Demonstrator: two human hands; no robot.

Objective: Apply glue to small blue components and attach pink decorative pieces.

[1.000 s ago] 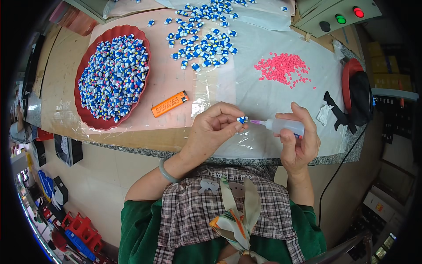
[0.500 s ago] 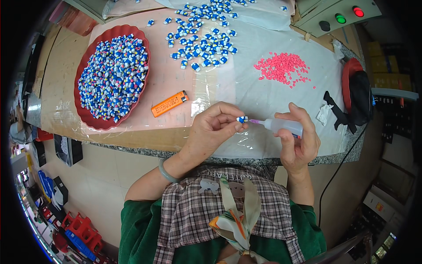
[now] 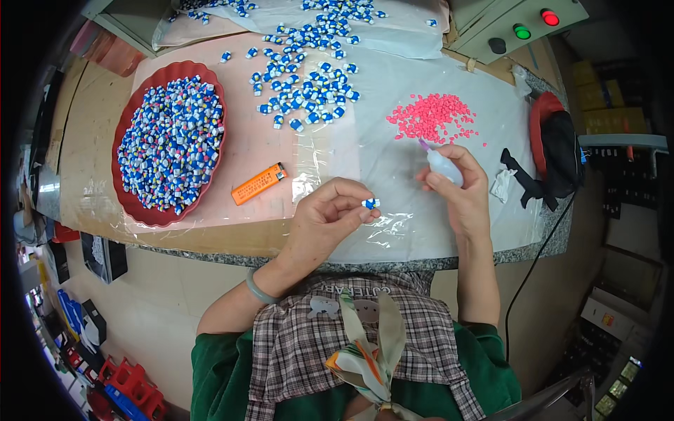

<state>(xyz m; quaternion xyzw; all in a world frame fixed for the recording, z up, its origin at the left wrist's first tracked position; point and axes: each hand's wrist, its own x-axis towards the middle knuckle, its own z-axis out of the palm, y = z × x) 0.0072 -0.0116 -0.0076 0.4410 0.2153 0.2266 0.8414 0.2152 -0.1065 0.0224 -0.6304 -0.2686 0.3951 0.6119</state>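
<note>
Between thumb and fingertips, my left hand [image 3: 328, 219] pinches a small blue-and-white figure [image 3: 371, 203] above the table's near edge. My right hand [image 3: 461, 184] grips a whitish squeeze bottle [image 3: 445, 167] with a purple tip, which points at the scattered pink pieces [image 3: 434, 118]. The tip is just short of that pile or over its near edge; I cannot tell which. Many like figures [image 3: 309, 91] lie loose on the sheet beyond my left hand. A red scalloped tray [image 3: 219, 151] heaped with such figures, some showing pink bits, stands at the left.
An orange lighter [image 3: 258, 184] lies between the tray and my left hand. Far right are a crumpled white scrap [image 3: 503, 184], a black strip [image 3: 523, 184] and a red bowl [image 3: 540, 126] with black cloth. A control box [image 3: 516, 28] with lit buttons stands at the back.
My right hand has drawn the bottle away from the figure and swung it tip-up toward the pink pieces. My left hand keeps its pinch. The whole view has shifted slightly.
</note>
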